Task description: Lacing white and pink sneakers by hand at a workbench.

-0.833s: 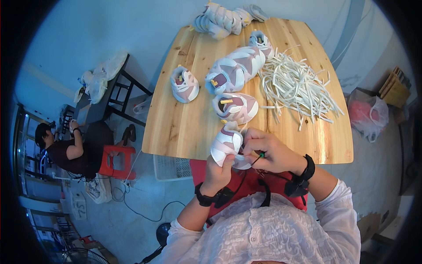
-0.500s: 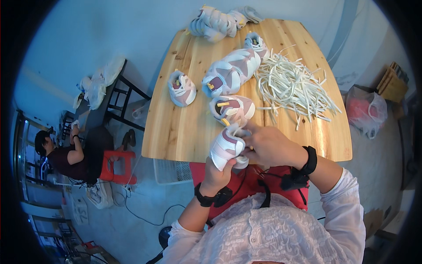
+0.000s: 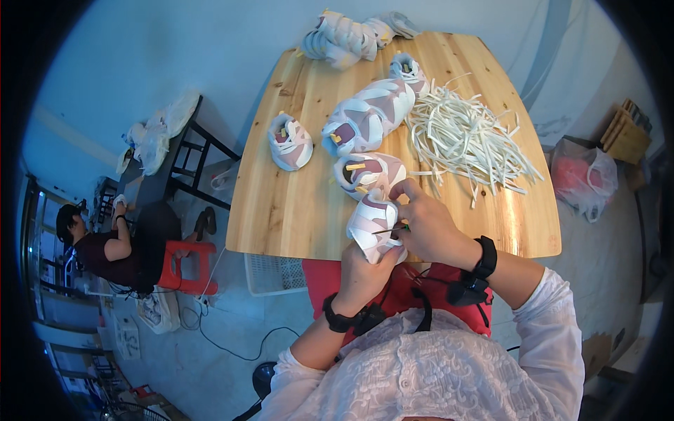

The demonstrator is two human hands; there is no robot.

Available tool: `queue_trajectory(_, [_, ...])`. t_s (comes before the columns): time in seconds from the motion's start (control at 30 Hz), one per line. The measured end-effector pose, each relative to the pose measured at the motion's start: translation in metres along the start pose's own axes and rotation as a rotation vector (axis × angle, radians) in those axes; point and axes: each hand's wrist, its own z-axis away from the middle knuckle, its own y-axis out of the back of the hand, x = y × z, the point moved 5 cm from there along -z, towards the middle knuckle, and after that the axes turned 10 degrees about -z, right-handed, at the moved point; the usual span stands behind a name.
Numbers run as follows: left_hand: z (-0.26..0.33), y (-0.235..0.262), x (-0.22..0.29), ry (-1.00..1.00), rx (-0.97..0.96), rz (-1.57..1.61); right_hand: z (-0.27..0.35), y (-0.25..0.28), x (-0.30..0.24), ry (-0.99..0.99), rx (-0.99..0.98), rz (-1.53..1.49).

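Note:
My left hand (image 3: 361, 275) grips a white and mauve sneaker (image 3: 370, 221) from below, at the near edge of the wooden table (image 3: 288, 210). My right hand (image 3: 428, 223) rests on the shoe's top and pinches a thin tool with a green tip (image 3: 401, 227) against it. Another sneaker (image 3: 366, 170) lies just beyond the held one. Two more sneakers (image 3: 371, 112) lie end to end further back, and a single one (image 3: 289, 142) sits to the left. A loose heap of white laces (image 3: 467, 140) spreads on the right side of the table.
A bundle of more sneakers (image 3: 347, 35) sits at the table's far edge. Another person (image 3: 105, 245) sits at a red stool (image 3: 188, 266) far left. A white crate (image 3: 270, 263) stands under the table. A pink bag (image 3: 583, 179) lies at the right.
The held sneaker has shifted slightly closer to me, and my right hand has moved down over its top with the tool. The other shoes lie as before.

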Motion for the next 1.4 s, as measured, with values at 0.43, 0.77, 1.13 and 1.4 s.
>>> queue_trajectory(0.43, [0.001, 0.016, -0.013, 0.011, 0.134, 0.372, 0.007, 0.008, 0.001, 0.104, 0.13, -0.431])
queue_trajectory(0.77, [-0.003, 0.01, -0.019, 0.192, -0.061, 0.689, 0.015, 0.0, 0.001, -0.062, 0.122, -0.567])
queue_trajectory(1.13, [-0.001, 0.013, -0.021, 0.221, -0.045, 0.639, 0.015, -0.003, 0.003, -0.112, 0.08, -0.623])
queue_trajectory(1.4, [0.002, 0.013, -0.019, 0.183, -0.004, 0.522, 0.018, -0.002, -0.002, -0.111, 0.107, -0.509])
